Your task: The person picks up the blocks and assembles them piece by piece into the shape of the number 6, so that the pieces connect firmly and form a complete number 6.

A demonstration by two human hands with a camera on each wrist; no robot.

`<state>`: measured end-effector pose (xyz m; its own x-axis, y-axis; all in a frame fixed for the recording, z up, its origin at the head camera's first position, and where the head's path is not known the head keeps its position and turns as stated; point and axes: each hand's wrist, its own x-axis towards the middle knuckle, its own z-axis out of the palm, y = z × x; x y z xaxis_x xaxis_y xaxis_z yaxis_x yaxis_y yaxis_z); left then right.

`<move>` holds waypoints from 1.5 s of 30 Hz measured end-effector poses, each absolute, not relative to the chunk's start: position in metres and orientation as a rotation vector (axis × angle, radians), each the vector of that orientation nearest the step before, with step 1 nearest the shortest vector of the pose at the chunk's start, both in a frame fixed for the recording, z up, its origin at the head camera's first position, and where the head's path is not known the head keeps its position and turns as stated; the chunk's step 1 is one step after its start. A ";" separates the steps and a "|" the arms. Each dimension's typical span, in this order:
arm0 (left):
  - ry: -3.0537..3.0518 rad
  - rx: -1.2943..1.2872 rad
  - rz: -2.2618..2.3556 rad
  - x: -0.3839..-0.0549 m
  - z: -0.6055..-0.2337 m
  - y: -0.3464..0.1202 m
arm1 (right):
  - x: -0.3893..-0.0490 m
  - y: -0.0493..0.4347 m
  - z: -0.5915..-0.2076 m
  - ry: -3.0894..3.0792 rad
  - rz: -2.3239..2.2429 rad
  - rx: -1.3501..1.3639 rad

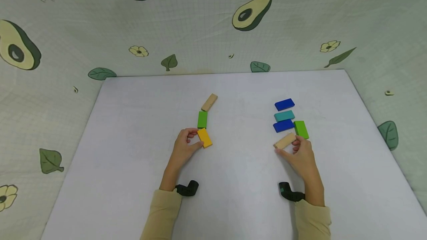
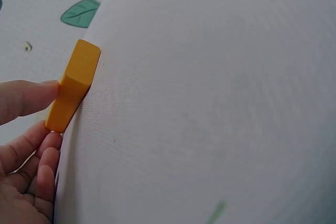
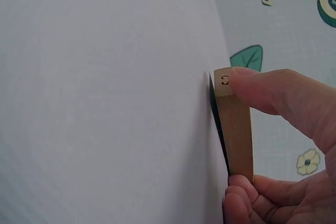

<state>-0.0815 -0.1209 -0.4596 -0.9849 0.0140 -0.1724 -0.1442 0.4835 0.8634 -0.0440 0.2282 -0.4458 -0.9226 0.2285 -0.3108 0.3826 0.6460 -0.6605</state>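
My left hand [image 1: 184,146] pinches a yellow block [image 1: 205,138] between thumb and fingers, just below a green block [image 1: 202,120] on the white table. In the left wrist view the yellow block [image 2: 75,85] shows the thumb on one side and a fingertip at its lower end. A plain wooden block [image 1: 285,141] is pinched end to end by my right hand [image 1: 301,157], close under a dark blue block [image 1: 284,125] and beside a second green block [image 1: 301,129]. The right wrist view shows the thumb over a small dark mark on the wooden block's end [image 3: 223,80].
Beyond the left green block lies another wooden block [image 1: 209,102], set at a slant. On the right, a teal block [image 1: 284,116] and a further dark blue block [image 1: 284,104] lie above the others. A leaf-and-avocado-patterned cloth [image 1: 200,29] borders the white table [image 1: 133,121].
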 end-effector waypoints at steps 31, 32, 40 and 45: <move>2.578 -0.119 1.503 -0.082 -0.462 -0.121 | -0.041 0.212 -0.441 2.599 -1.262 0.361; 2.575 -0.121 1.504 -0.082 -0.461 -0.122 | -0.041 0.212 -0.441 2.602 -1.263 0.353; 2.558 -0.127 1.502 -0.082 -0.462 -0.123 | -0.042 0.204 -0.442 2.591 -1.353 0.272; 2.561 -0.129 1.497 -0.082 -0.462 -0.122 | -0.042 0.196 -0.442 2.561 -1.434 0.201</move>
